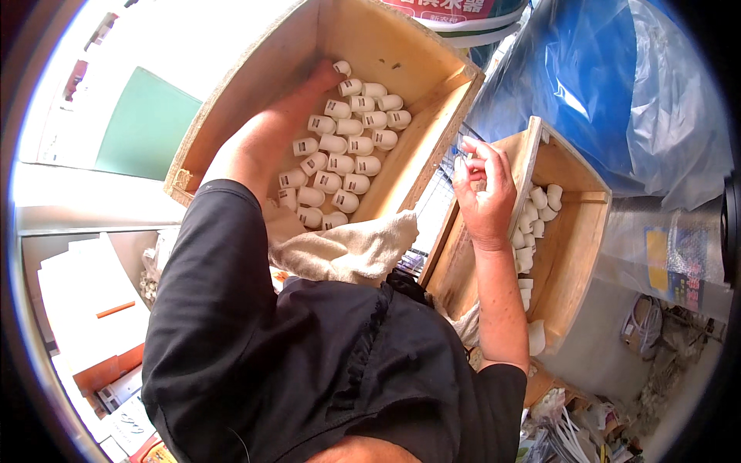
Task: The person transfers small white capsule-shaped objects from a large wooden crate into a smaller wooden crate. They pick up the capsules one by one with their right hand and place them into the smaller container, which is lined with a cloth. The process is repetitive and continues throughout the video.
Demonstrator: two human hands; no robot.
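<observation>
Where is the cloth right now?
In the head view, the beige cloth lies at centre, draped over the near edge of the left wooden box, below the white caps.

1. Bucket label (451, 9), top centre: red band, white chars.
2. Label (678, 262) in clear bag, right: yellow/blue rect.
3. Pkg (127, 424), lower left: white box w/ print.

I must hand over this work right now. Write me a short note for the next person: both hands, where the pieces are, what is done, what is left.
Left hand: reaching into the big wooden box, among the white caps that lie there in neat rows.
Right hand: raised at the edge of the small wooden box, fingers pinched; whether it holds a cap cannot be told.
Done: several rows laid in the big box.
Left: loose caps still in the small box; part of the big box floor is bare.
A cloth lies on the lap.
</observation>
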